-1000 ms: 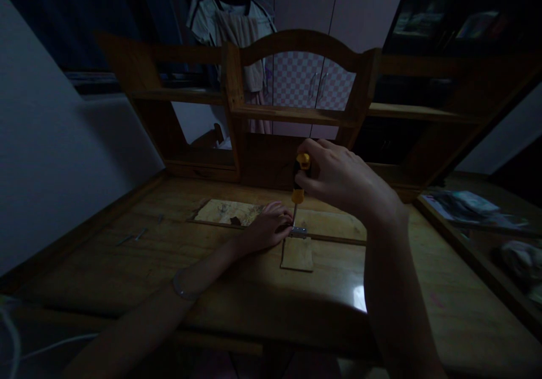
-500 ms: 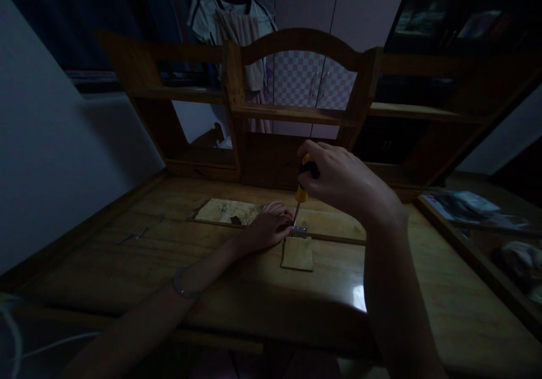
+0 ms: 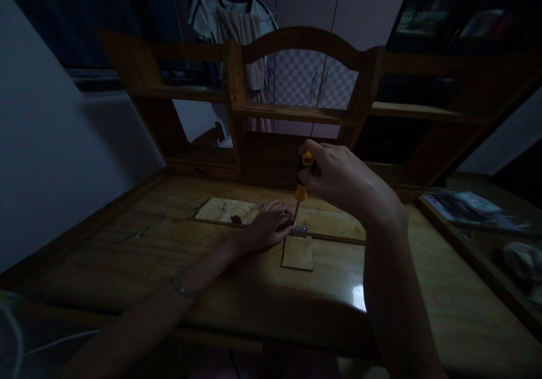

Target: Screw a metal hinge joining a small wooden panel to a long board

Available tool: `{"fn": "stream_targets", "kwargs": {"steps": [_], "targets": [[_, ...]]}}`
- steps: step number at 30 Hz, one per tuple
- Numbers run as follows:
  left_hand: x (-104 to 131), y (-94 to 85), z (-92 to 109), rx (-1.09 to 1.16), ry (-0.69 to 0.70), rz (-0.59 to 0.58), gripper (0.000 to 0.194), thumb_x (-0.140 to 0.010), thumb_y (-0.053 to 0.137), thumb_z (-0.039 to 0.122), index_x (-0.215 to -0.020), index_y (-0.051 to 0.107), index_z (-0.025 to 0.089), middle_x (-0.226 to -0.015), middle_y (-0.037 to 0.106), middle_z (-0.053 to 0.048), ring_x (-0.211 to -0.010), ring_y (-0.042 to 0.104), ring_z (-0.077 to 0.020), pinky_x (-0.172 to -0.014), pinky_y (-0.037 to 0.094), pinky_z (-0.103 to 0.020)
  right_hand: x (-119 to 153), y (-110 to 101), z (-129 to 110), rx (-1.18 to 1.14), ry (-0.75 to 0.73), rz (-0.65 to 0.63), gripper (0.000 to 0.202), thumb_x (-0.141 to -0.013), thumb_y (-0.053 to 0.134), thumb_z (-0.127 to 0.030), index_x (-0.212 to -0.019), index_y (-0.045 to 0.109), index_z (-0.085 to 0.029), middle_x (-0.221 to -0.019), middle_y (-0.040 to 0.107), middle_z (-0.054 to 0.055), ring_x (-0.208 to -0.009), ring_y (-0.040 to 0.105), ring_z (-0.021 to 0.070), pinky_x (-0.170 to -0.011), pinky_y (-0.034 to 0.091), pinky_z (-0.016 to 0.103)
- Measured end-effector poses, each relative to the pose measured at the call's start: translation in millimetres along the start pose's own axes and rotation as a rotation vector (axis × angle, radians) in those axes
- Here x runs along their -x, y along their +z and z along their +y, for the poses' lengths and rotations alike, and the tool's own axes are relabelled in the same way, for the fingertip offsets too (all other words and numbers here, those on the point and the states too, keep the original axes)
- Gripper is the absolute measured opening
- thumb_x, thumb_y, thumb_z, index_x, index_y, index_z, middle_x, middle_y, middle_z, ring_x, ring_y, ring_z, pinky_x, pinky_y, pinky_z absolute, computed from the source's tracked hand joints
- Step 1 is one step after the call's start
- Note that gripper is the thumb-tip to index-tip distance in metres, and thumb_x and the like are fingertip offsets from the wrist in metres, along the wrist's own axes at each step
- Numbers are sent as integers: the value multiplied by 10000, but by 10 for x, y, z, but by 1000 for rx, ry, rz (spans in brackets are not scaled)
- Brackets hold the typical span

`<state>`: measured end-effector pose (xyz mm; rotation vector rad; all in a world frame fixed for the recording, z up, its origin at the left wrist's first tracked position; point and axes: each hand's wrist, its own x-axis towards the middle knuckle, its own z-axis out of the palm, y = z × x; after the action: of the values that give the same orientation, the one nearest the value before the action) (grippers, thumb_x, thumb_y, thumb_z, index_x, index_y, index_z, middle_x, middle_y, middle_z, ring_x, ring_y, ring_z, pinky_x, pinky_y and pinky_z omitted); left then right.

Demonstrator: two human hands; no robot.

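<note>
My right hand (image 3: 339, 178) is wrapped round the handle of a yellow and black screwdriver (image 3: 301, 191), which stands nearly upright. Its tip meets the left end of a small metal hinge (image 3: 300, 231). At that same end my left hand (image 3: 273, 223) has its fingers pinched together; whatever they grip is too small to make out. The hinge lies between a long thin wooden board (image 3: 330, 222) and a small square wooden piece (image 3: 297, 253) in front of it. A bracelet circles my left wrist.
Two screws or nails (image 3: 141, 232) lie on the wooden desk (image 3: 169, 255) at left. A wooden shelf unit (image 3: 296, 114) stands along the back. Papers and plastic (image 3: 474, 204) lie beyond the right edge. A white cable (image 3: 59, 340) hangs at lower left.
The screwdriver handle has turned slightly within my right hand, and the fingers have shifted a little around it. My left hand and the wooden pieces look the same.
</note>
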<state>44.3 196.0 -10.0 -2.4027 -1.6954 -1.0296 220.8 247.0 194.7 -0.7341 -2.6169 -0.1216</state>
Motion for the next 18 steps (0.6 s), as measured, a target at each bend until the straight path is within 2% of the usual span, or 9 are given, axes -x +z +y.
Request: {"fn": "stream_targets", "kwargs": {"steps": [3, 5, 9, 12, 15, 18], "targets": [[5, 11, -15, -10, 9, -7, 76, -898, 619, 237, -947, 673, 215, -1020, 627, -42, -1046, 565, -225, -1064, 398, -447, 5, 9, 25, 15, 28, 10, 296, -931, 478, -408, -1097, 578, -185, -918, 674, 98, -843, 637, 246, -714, 421, 329], [5, 11, -18, -9, 10, -5, 68, -893, 621, 225, -936, 673, 213, -1014, 629, -44, -1042, 567, -226, -1054, 403, -449, 13, 5, 35, -8, 4, 22, 343, -916, 504, -440, -1143, 575, -193, -990, 671, 100, -895, 635, 250, -765, 431, 343], [-1, -8, 0, 0, 6, 0, 58, -887, 630, 229, -926, 668, 209, -1007, 633, -44, -1041, 568, -230, -1059, 396, -461, 12, 1, 27, -33, -47, 45, 342, -866, 528, -276, -1200, 562, -209, -1136, 642, 97, -998, 619, 248, -842, 426, 344], [-10, -29, 19, 1, 1, 0, 64, -885, 636, 237, -926, 673, 206, -1006, 634, -47, -1051, 562, -234, -1063, 393, -459, -5, 20, 21, -22, -46, 24, 281, -881, 499, -239, -1148, 577, -197, -1051, 661, 91, -957, 628, 240, -808, 424, 329], [-18, -37, 27, -2, 0, -14, 67, -885, 635, 233, -921, 682, 201, -1010, 634, -52, -1073, 550, -239, -1041, 413, -441, -16, 38, 26, -5, -14, 20, 273, -938, 481, -388, -1091, 581, -186, -944, 667, 90, -876, 633, 245, -746, 422, 330], [-17, -27, 18, -1, 1, -11, 73, -883, 637, 235, -927, 689, 207, -1017, 635, -54, -1086, 548, -242, -1047, 412, -449, -8, 32, 28, -33, -34, 38, 335, -920, 513, -452, -1128, 573, -197, -1035, 656, 100, -920, 627, 249, -780, 426, 339]]}}
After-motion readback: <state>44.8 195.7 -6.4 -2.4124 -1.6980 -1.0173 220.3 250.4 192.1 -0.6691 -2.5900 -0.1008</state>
